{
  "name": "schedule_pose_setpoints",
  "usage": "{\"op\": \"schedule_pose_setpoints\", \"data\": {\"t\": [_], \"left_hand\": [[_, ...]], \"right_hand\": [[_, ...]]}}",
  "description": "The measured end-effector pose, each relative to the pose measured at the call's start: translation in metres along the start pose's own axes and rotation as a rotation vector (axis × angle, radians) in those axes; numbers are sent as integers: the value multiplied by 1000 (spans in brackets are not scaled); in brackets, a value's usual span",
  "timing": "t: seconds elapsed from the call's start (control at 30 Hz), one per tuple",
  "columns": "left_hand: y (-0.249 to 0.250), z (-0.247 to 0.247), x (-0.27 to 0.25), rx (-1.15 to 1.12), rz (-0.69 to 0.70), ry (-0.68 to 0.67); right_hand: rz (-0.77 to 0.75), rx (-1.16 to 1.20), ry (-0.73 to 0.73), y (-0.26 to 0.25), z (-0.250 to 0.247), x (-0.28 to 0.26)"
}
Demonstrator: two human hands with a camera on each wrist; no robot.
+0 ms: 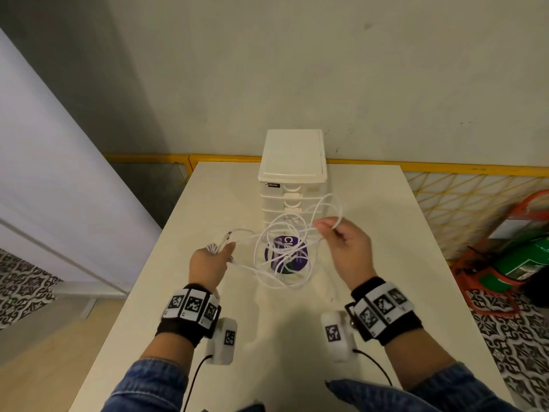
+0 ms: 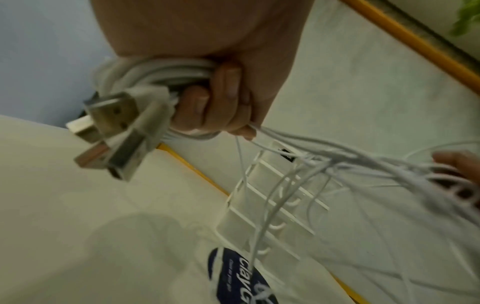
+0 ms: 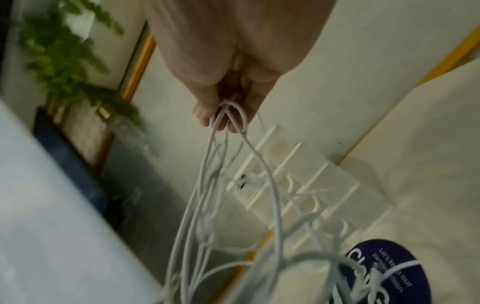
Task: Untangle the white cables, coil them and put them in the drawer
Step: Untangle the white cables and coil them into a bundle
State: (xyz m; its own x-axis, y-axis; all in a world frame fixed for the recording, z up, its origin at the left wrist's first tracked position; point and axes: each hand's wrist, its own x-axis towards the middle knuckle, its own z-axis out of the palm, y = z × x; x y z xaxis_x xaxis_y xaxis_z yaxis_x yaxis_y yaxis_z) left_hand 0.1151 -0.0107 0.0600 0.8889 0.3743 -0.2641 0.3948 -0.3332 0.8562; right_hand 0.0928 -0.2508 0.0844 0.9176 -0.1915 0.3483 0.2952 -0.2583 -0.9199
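Observation:
A tangle of thin white cables (image 1: 279,251) hangs in the air between my two hands above the table. My left hand (image 1: 212,260) grips a bundle of cable ends; in the left wrist view its fingers (image 2: 207,107) curl round the wound cables (image 2: 161,72), and several metal USB plugs (image 2: 111,121) stick out. My right hand (image 1: 341,242) is raised higher and pinches several cable loops (image 3: 228,115) at its fingertips. The white drawer unit (image 1: 292,179) stands at the back of the table with its drawers closed, right behind the loops.
A round purple sticker (image 1: 286,254) lies on the cream table (image 1: 208,203) under the cables. A yellow wire fence (image 1: 463,197) runs behind the table. A green cylinder in a red frame (image 1: 523,263) stands on the floor to the right.

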Motion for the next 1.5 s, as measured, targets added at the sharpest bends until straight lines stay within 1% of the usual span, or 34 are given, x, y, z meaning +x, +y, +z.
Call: {"op": "schedule_pose_setpoints", "data": {"t": [0.07,0.1,0.13,0.23,0.27,0.33,0.37,0.4,0.43,0.47,0.5,0.53,0.6,0.63,0.67,0.7,0.73,0.77,0.8,0.83,0.93,1.0,1.03,1.13,1.27,1.33,1.5], "left_hand": [[0,-8,2,-6,-1,30],[3,-10,2,-18,7,38],[5,-12,2,-37,21,37],[18,-9,-6,-45,84,-27],[21,-6,-9,-30,109,-61],[24,3,-14,-18,161,-140],[24,8,-17,-17,183,-177],[24,13,-20,-13,200,-210],[24,17,-24,2,211,-242],[24,21,-27,19,221,-268],[26,23,-30,30,231,-283],[27,26,-32,29,243,-292],[30,28,-35,-9,273,-311],[32,28,-37,-35,284,-329],[34,27,-37,-49,291,-342],[37,25,-38,-51,300,-335],[39,21,-37,-44,301,-309],[41,16,-35,-34,295,-265],[42,9,-32,-25,280,-213],[41,2,-28,-20,260,-163],[35,-21,-12,-51,148,-12],[29,-33,-3,-85,92,68],[26,-37,0,-91,82,91],[24,-38,5,-99,65,119],[30,-35,4,-155,52,127],[31,-36,3,-175,51,119],[27,-44,10,-188,31,138]], "right_hand": [[84,15,162,13,-12,6],[145,7,208,23,-17,8],[213,-15,223,34,-21,8],[431,-58,162,62,-25,2],[502,-105,137,69,-25,-1],[621,-306,96,75,-23,-8],[620,-389,114,71,-21,-10],[530,-441,160,66,-19,-12],[349,-466,203,57,-16,-12],[132,-472,189,49,-12,-11],[-46,-464,90,41,-7,-10],[-166,-442,-65,34,-1,-9],[-279,-439,-385,27,13,-12],[-309,-483,-510,28,20,-15],[-320,-577,-622,32,26,-17],[-299,-696,-715,36,30,-18],[-252,-820,-771,38,30,-17],[-213,-888,-775,39,29,-16],[-204,-862,-731,39,25,-14],[-195,-766,-654,37,20,-11],[-124,-504,-356,33,-4,-1],[-120,-444,-143,35,-21,8],[-113,-462,-77,35,-27,11],[-61,-551,45,43,-37,15],[87,-564,204,56,-44,9],[188,-547,234,64,-49,7],[340,-607,239,71,-64,3]]}}
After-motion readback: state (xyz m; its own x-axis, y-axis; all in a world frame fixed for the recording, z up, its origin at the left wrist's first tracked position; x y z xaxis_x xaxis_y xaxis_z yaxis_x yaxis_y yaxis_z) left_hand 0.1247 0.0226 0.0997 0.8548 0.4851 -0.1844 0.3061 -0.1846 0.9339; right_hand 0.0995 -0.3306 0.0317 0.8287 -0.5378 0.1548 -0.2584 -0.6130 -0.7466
